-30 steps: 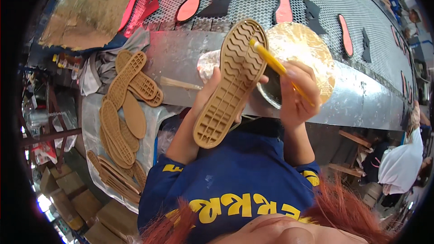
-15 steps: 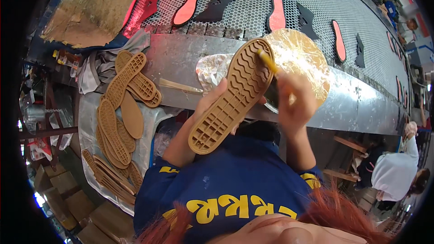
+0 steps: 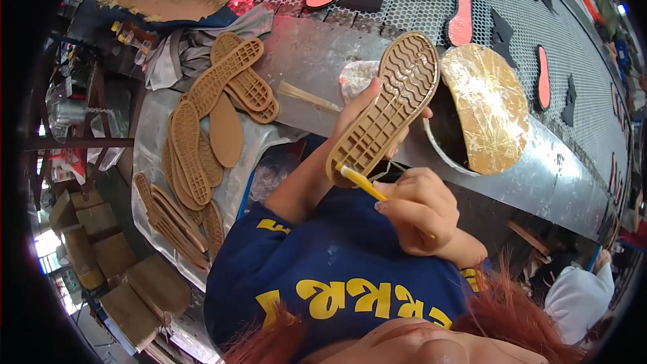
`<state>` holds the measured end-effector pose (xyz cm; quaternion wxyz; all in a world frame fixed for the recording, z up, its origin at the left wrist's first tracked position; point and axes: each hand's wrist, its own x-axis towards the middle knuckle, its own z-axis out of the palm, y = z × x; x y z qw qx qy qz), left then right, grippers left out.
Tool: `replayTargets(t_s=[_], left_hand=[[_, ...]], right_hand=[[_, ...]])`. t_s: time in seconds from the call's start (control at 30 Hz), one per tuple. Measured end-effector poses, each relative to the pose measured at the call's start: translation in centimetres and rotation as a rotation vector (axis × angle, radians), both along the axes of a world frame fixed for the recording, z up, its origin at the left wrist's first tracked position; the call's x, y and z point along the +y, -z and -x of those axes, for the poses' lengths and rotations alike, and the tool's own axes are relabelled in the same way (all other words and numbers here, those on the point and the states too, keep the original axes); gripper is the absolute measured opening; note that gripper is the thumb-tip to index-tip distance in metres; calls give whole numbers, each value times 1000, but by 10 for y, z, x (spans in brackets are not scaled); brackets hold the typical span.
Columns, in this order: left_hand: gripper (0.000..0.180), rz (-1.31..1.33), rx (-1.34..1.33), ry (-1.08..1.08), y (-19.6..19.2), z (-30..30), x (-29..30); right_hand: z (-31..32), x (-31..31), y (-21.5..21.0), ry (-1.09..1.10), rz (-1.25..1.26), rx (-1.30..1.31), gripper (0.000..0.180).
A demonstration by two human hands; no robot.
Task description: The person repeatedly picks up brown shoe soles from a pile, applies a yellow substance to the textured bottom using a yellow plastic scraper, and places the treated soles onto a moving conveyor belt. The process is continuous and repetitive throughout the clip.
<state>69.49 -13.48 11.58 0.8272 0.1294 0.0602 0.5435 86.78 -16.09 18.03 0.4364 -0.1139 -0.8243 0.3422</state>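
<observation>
Left hand (image 3: 360,111) fingers curl closed around a tan shoe sole (image 3: 387,108), tread up, just beside the glue pot (image 3: 445,141). Right hand (image 3: 414,209) pinches a yellow brush (image 3: 360,183) touching the sole's heel. Many soles (image 3: 195,155) wait stacked left of the pot.

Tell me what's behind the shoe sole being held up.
Behind the tan shoe sole are the left hand gripping it, a dark pot and a steel bench edge. The sole's other face is hidden.
</observation>
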Motion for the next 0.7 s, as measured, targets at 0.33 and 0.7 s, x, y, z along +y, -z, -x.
replayTargets(t_s=[0.33,0.7], left_hand=[[60,51,183,-219,-3,-5,11],[61,-151,662,-1139,-57,51,254]], right_hand=[[-37,45,37,593,479,501,17],[-78,38,49,645,403,737,18]])
